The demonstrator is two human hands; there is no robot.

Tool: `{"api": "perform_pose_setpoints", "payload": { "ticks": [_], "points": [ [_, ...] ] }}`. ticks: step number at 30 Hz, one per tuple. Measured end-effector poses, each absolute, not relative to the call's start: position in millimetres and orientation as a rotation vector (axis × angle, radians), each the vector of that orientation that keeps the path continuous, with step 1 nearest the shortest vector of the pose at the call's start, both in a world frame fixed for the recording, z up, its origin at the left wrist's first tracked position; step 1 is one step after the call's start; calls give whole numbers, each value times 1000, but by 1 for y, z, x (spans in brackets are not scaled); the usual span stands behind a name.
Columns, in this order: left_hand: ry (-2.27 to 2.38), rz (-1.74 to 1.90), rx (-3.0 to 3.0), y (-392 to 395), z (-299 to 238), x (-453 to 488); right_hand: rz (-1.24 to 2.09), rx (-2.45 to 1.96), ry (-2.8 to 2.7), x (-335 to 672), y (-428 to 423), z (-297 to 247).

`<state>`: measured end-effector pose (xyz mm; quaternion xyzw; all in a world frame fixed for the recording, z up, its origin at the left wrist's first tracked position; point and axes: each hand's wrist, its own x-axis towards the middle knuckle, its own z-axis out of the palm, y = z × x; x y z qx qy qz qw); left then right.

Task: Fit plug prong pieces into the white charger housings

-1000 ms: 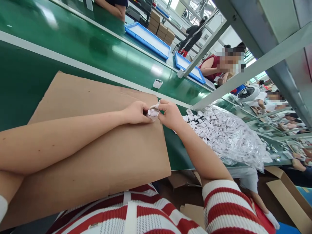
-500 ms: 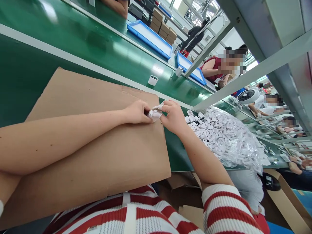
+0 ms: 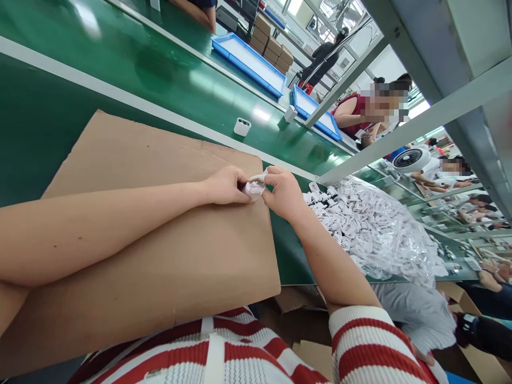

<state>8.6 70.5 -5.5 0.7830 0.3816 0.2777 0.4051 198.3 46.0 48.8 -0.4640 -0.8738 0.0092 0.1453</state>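
Pinched between both hands is a small white plastic part [image 3: 255, 188] with a curved, loop-like piece on top; fingers cover much of it, so its exact kind is unclear. My left hand [image 3: 226, 185] grips its near-left side, fingers closed. From the right, my right hand [image 3: 284, 192] has thumb and fingertips closed on the other side. Both hands are over the right end of a brown cardboard sheet [image 3: 192, 245]. Just right of my right hand lies a big heap of small white plastic parts [image 3: 352, 213], partly in a clear plastic bag [image 3: 412, 245].
Beyond a pale rail, a white housing with dark openings [image 3: 242, 127] and another white block [image 3: 290, 113] stand on the green belt [image 3: 160, 69]. Blue trays [image 3: 250, 66] line its far side. A slanting metal post [image 3: 348, 80] rises at right. Co-workers sit beyond.
The white housing and the white block on the green belt have shifted left. My hands stay almost in place, still gripping the white part, with only slight finger movement.
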Motion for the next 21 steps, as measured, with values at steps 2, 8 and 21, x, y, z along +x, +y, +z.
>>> {"api": "perform_pose_setpoints", "payload": {
  "ticks": [2,8,21],
  "points": [
    [962,714,1984,71,-6,9,35,-1380,-2493,196,44,48],
    [975,735,2014,70,-5,11,-14,-1390,-2514,194,41,49],
    [990,764,2064,68,-5,10,132,-1420,-2255,195,39,24]
  ]
}}
